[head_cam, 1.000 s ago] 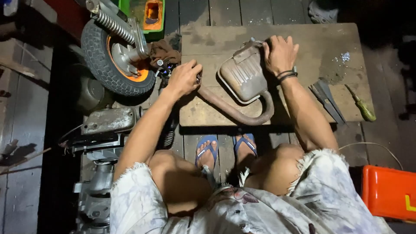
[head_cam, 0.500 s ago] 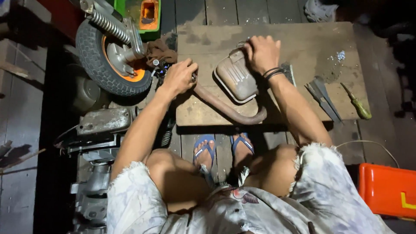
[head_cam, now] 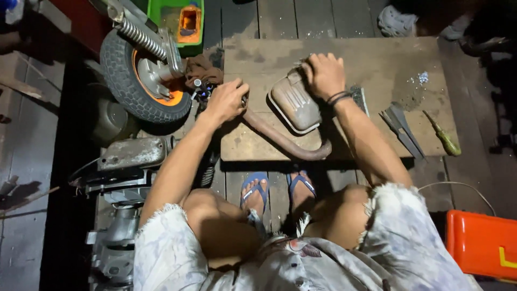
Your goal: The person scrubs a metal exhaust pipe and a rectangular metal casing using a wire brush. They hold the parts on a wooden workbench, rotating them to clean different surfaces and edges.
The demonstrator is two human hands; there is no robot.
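Observation:
A rusty exhaust muffler (head_cam: 293, 105) with a curved pipe (head_cam: 280, 141) lies on a worn wooden board (head_cam: 377, 59) in front of me. My left hand (head_cam: 226, 99) is closed around the pipe's free end at the board's left edge. My right hand (head_cam: 324, 74) grips the top of the muffler box; dark bands circle that wrist. I sit with my knees apart, and my feet in blue sandals (head_cam: 256, 188) rest just below the board.
A small wheel with an orange rim and a spring shock (head_cam: 142, 70) stands at upper left, beside a brown rag (head_cam: 202, 69) and green box (head_cam: 177, 19). Engine parts (head_cam: 129, 161) lie at left. Metal shears (head_cam: 401, 126) and a green-handled screwdriver (head_cam: 444, 137) lie right; an orange case (head_cam: 482, 242) at lower right.
My right hand has shifted left across the top of the muffler, and the muffler has moved slightly left with it. The left hand has kept its hold on the pipe end.

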